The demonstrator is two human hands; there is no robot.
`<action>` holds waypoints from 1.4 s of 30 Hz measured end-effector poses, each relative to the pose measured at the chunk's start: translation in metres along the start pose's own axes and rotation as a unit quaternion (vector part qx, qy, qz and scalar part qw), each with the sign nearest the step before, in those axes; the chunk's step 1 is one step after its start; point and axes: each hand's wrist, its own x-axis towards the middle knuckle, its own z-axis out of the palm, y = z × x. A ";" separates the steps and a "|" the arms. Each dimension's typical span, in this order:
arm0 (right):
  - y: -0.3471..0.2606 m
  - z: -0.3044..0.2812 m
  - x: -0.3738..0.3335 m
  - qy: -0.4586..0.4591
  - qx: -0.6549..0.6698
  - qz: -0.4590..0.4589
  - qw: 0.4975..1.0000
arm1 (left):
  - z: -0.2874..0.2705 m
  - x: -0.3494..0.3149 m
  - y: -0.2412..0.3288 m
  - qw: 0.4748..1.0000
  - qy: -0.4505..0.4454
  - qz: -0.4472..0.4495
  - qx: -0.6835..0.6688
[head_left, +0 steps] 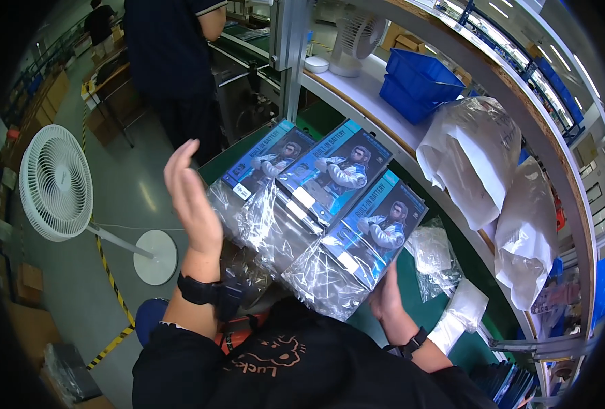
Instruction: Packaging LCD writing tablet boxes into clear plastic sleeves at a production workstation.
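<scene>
Three blue and black product boxes, each in a clear plastic bag, lie in a row on the green work surface (411,273). My right hand (390,300) holds the nearest bagged box (360,245) from underneath at its near end. The middle box (333,170) and the far box (265,160) lie beside it. My left hand (192,198) is raised flat and open to the left of the boxes, fingers up, touching nothing. Each wrist carries a black band.
A person in dark clothes (169,61) stands beyond the boxes. A white pedestal fan (55,183) stands on the floor at left. Blue bins (415,85) and a small white fan (353,41) sit on the shelf. White plastic bags (480,157) and loose clear bags (435,259) lie at right.
</scene>
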 end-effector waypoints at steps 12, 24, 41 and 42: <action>0.013 0.033 0.009 -0.024 0.220 0.068 0.973 | 0.032 -0.115 -0.166 0.729 -0.008 -0.548 -0.410; 0.018 0.043 0.029 -0.012 0.175 0.104 0.979 | 0.025 -0.115 -0.142 0.875 -0.154 -0.397 -0.232; 0.028 0.049 0.072 -0.107 0.092 0.094 0.986 | -0.021 -0.131 -0.062 0.857 -0.256 -0.428 -0.128; 0.030 0.050 0.076 -0.102 0.084 0.093 0.987 | -0.025 -0.133 -0.060 0.855 -0.264 -0.429 -0.120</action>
